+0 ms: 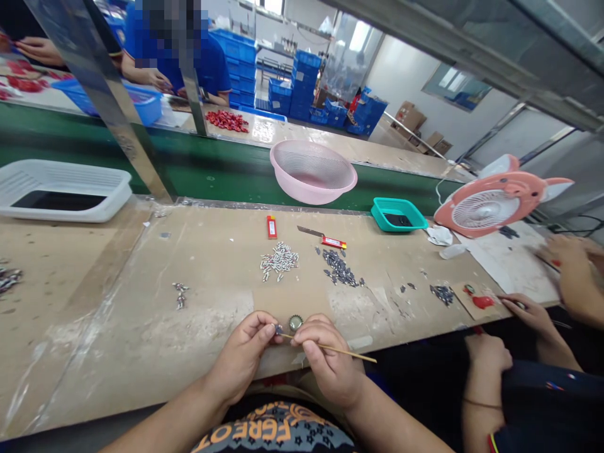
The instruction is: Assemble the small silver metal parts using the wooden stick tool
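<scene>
My left hand (245,355) is closed in a pinch on a small dark metal part (279,329) at the near edge of the workbench (212,296). My right hand (325,358) grips a thin wooden stick (340,350) whose tip touches that part. A metal bottle cap (296,323) lies on the bench just beyond my fingers. Farther out lie a pile of small silver parts (280,260) and a pile of dark parts (340,268).
A red lighter (271,227), a red-handled blade (323,237), a pink basin (313,171), a teal tray (399,214), a white tray (61,189) and a pink fan (491,201) stand around. A co-worker's hands (528,311) work at my right; others sit beyond the green conveyor (212,167).
</scene>
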{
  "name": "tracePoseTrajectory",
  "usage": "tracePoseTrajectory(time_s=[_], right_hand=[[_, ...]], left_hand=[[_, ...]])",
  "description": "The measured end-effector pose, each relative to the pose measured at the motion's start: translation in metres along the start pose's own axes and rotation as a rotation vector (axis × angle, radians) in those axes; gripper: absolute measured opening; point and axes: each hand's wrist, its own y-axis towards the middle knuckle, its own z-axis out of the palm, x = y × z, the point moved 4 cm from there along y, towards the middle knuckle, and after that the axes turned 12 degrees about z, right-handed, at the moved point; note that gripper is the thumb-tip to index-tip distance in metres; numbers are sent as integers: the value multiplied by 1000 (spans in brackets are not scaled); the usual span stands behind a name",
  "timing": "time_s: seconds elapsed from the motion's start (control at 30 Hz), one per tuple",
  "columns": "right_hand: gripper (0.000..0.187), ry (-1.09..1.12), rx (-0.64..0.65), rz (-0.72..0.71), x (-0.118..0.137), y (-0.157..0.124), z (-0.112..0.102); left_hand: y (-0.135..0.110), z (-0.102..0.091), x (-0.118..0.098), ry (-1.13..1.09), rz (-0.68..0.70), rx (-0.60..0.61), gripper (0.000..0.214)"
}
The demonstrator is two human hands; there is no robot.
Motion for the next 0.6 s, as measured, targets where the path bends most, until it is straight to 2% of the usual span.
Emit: tracePoseTrajectory(time_s=[0.13, 0.27, 0.43, 0.6], right_hand=[[20, -34, -2, -24, 5, 1, 0], [18, -28, 20, -12, 2, -1, -2], [16, -90, -43, 67, -22, -2, -10], [17, -277, 15, 91, -42, -2, -9]], left_hand=[[0, 0, -1, 36, 13, 14, 9], [1, -1, 0, 1, -6, -29, 10], [1, -1, -1, 2, -1, -49, 12], [2, -2, 0, -14, 7, -60, 11]])
